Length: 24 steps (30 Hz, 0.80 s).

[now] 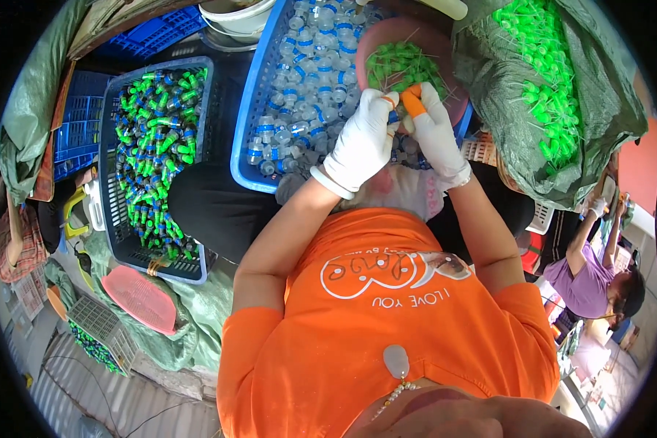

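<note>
My left hand [363, 142] and my right hand [438, 139] meet fingertip to fingertip in front of my lap. Both wear white gloves, with orange covers on some fingers. Their fingers are pinched together around something small that the gloves mostly hide. Just beyond them is a pink bowl [368, 45] holding green caps with thin white tubes [405, 64]. The bowl rests over the right part of a blue crate [241, 135], which is filled with small see-through bottles [310, 80] with blue bands.
At left stands a crate [109, 153] full of green-and-dark pieces [157, 139]. An open green sack [489, 87] at right holds more green caps [547, 87]. A pink basket [140, 298] lies lower left. One person [580, 281] works at right; another [23, 241] is far left.
</note>
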Each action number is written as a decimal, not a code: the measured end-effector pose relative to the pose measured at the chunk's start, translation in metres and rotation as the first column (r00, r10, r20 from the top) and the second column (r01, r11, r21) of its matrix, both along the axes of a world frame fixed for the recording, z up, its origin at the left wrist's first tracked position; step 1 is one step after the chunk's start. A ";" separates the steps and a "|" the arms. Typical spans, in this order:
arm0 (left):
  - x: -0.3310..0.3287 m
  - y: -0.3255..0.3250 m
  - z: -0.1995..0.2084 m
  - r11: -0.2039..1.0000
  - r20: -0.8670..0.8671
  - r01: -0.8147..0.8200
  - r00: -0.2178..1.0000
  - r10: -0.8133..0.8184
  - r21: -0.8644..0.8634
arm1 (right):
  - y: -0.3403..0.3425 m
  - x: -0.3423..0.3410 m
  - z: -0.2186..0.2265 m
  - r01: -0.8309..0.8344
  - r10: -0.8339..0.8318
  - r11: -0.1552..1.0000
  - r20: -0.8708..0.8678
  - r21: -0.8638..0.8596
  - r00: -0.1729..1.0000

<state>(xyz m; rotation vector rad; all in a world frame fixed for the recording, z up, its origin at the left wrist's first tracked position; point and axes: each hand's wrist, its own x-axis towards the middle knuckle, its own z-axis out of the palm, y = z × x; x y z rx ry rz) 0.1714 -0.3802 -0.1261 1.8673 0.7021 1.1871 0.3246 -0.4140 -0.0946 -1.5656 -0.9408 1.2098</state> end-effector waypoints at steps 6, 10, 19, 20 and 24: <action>-0.023 -0.004 0.007 0.984 -0.198 0.172 0.964 -0.176 -0.039 | -0.014 -0.005 0.029 -0.153 0.159 0.986 0.098 -0.066 0.982; -0.029 -0.010 0.003 0.954 -0.100 0.191 0.971 -0.218 -0.230 | -0.022 0.002 0.031 -0.295 0.322 0.947 0.403 -0.127 0.857; -0.050 -0.025 -0.004 0.972 -0.030 0.172 0.983 -0.179 -0.158 | -0.022 -0.016 0.017 -0.484 0.392 0.873 0.498 0.065 0.774; -0.064 -0.020 -0.001 0.989 -0.106 0.093 0.989 -0.105 -0.112 | -0.019 -0.016 0.015 -0.540 0.409 0.836 0.544 0.098 0.732; -0.139 0.019 0.010 0.855 -0.431 -0.444 0.738 0.519 0.269 | 0.007 0.019 0.005 -0.411 0.084 0.907 0.918 0.091 0.388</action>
